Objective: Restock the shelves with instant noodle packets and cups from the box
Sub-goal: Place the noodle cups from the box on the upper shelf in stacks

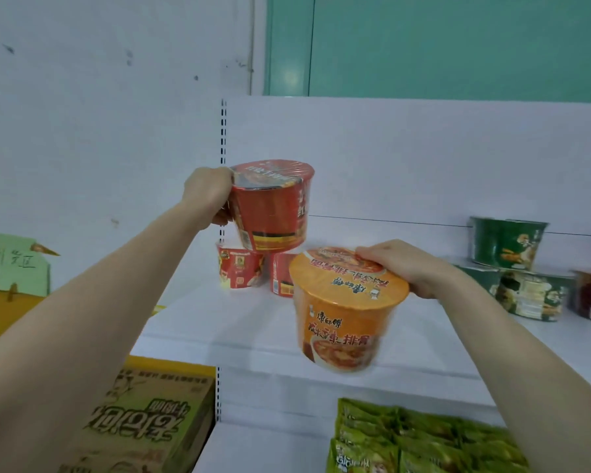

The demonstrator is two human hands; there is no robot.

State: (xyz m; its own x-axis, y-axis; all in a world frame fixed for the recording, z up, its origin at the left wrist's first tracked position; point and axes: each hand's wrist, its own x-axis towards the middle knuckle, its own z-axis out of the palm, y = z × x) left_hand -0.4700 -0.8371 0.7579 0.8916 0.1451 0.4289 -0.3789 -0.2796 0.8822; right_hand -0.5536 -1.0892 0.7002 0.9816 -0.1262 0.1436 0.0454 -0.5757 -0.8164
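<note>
Head view: the left hand (207, 196) curls its fingers around the side of a red noodle cup (273, 209), holding it just above two red cups (239, 269) at the shelf's (219, 322) back left corner. The right hand (403, 268) grips an orange noodle cup (345, 312) by its lid rim, tilted over the shelf's front edge. Green cups (507, 244) are stacked toward the right edge.
</note>
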